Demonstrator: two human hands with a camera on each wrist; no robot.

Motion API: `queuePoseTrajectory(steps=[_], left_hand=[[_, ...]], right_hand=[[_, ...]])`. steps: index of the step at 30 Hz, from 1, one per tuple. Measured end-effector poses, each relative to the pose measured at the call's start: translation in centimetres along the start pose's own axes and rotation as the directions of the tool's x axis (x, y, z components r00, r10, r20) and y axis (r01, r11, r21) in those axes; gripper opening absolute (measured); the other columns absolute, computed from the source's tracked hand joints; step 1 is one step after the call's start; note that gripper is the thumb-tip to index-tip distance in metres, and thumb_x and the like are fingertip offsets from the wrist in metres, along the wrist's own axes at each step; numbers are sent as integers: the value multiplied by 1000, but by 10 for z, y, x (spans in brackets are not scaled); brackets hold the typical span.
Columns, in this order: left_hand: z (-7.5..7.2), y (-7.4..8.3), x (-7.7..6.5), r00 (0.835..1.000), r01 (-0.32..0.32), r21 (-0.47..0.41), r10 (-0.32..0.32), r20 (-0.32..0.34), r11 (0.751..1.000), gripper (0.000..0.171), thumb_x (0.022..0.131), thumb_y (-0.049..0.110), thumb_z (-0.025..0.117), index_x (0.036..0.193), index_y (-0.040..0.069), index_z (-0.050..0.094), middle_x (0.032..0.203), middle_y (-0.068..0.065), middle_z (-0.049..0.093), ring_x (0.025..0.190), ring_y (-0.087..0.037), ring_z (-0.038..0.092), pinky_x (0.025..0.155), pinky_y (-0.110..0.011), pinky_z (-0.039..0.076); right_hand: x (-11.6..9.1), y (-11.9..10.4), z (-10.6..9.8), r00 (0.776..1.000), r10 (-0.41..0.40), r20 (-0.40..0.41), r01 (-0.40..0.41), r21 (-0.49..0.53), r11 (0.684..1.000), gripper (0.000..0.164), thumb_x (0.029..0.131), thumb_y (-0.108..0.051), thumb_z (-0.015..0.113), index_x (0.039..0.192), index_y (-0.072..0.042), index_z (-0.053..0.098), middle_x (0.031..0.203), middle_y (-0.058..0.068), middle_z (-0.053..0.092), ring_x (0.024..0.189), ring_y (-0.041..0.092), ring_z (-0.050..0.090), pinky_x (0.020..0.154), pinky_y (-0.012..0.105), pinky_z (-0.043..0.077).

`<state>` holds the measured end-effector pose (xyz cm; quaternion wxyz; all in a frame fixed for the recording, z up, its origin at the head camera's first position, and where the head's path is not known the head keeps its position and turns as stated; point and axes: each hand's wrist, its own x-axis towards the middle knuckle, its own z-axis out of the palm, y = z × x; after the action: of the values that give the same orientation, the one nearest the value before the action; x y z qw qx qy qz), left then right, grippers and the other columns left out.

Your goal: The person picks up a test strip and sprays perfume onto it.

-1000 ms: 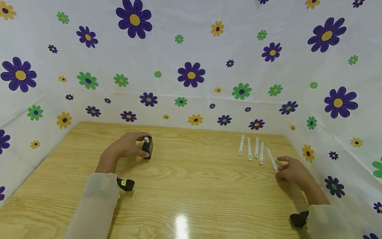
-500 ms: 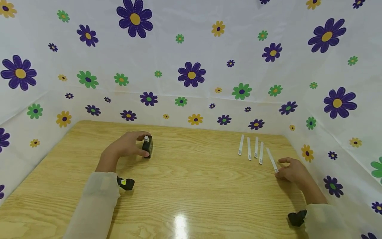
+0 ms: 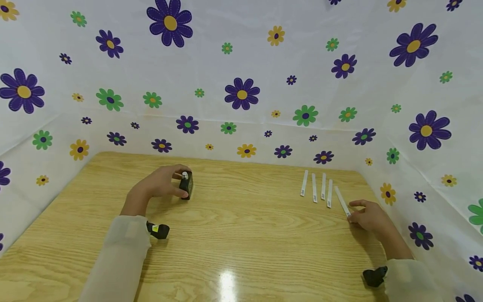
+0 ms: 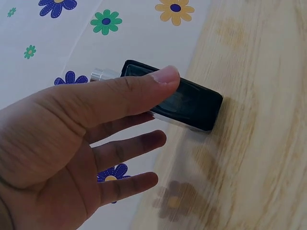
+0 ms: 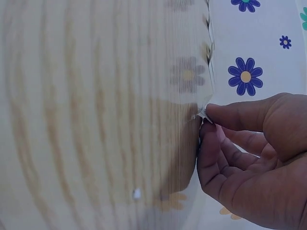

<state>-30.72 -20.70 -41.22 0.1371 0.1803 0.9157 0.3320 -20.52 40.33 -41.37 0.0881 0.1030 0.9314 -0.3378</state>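
My left hand [image 3: 160, 183] grips a small black perfume bottle [image 3: 186, 186] with a silver spray top, standing upright at the back left of the table. In the left wrist view the thumb lies across the bottle's dark side [image 4: 199, 108], and two other fingers are spread away from it. Over at the right, my right hand [image 3: 370, 217] pinches the near end of a narrow white paper strip [image 3: 341, 200] between thumb and forefinger. The right wrist view shows that pinched strip [image 5: 204, 114] nearly end-on.
Several more white paper strips [image 3: 304, 183], printed at their near ends, lie side by side left of my right hand. The wooden table [image 3: 241, 235] meets a white flowered cloth [image 3: 211, 63] at its back and sides. A small white spot [image 5: 136, 193] shows on the wood.
The right hand and its strip have shifted slightly left, and the fingertips now cover more of the strip's near end. My left hand and the bottle stay in place.
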Motion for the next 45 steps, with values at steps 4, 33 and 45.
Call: queuePoseTrajectory(steps=[4, 33, 45], left_hand=[[2, -2, 3, 1000, -14, -53, 15, 9, 998, 88, 83, 27, 88, 154, 11, 40, 152, -20, 47, 139, -44, 44, 110, -62, 37], [3, 4, 14, 964, -136, -219, 78, -256, 966, 80, 77, 37, 91, 139, 9, 51, 128, -15, 61, 122, -36, 60, 97, -52, 52], [1, 29, 14, 911, -296, -230, 201, -360, 927, 91, 86, 26, 85, 153, 24, 24, 139, -19, 44, 112, -35, 55, 90, -49, 54]], right_hand=[[1, 2, 1, 1000, -9, -9, 9, 7, 1000, 55, 94, -5, 67, 139, 16, 45, 104, 24, 69, 83, 19, 65, 69, 31, 52], [1, -12, 9, 975, -171, -142, 169, -25, 985, 36, 101, -8, 60, 130, 12, 59, 108, 25, 67, 86, 26, 61, 63, 30, 50], [8, -48, 18, 951, -256, -176, 268, 48, 962, 37, 101, -7, 62, 133, 11, 58, 103, 21, 67, 93, 35, 67, 68, 31, 56]])
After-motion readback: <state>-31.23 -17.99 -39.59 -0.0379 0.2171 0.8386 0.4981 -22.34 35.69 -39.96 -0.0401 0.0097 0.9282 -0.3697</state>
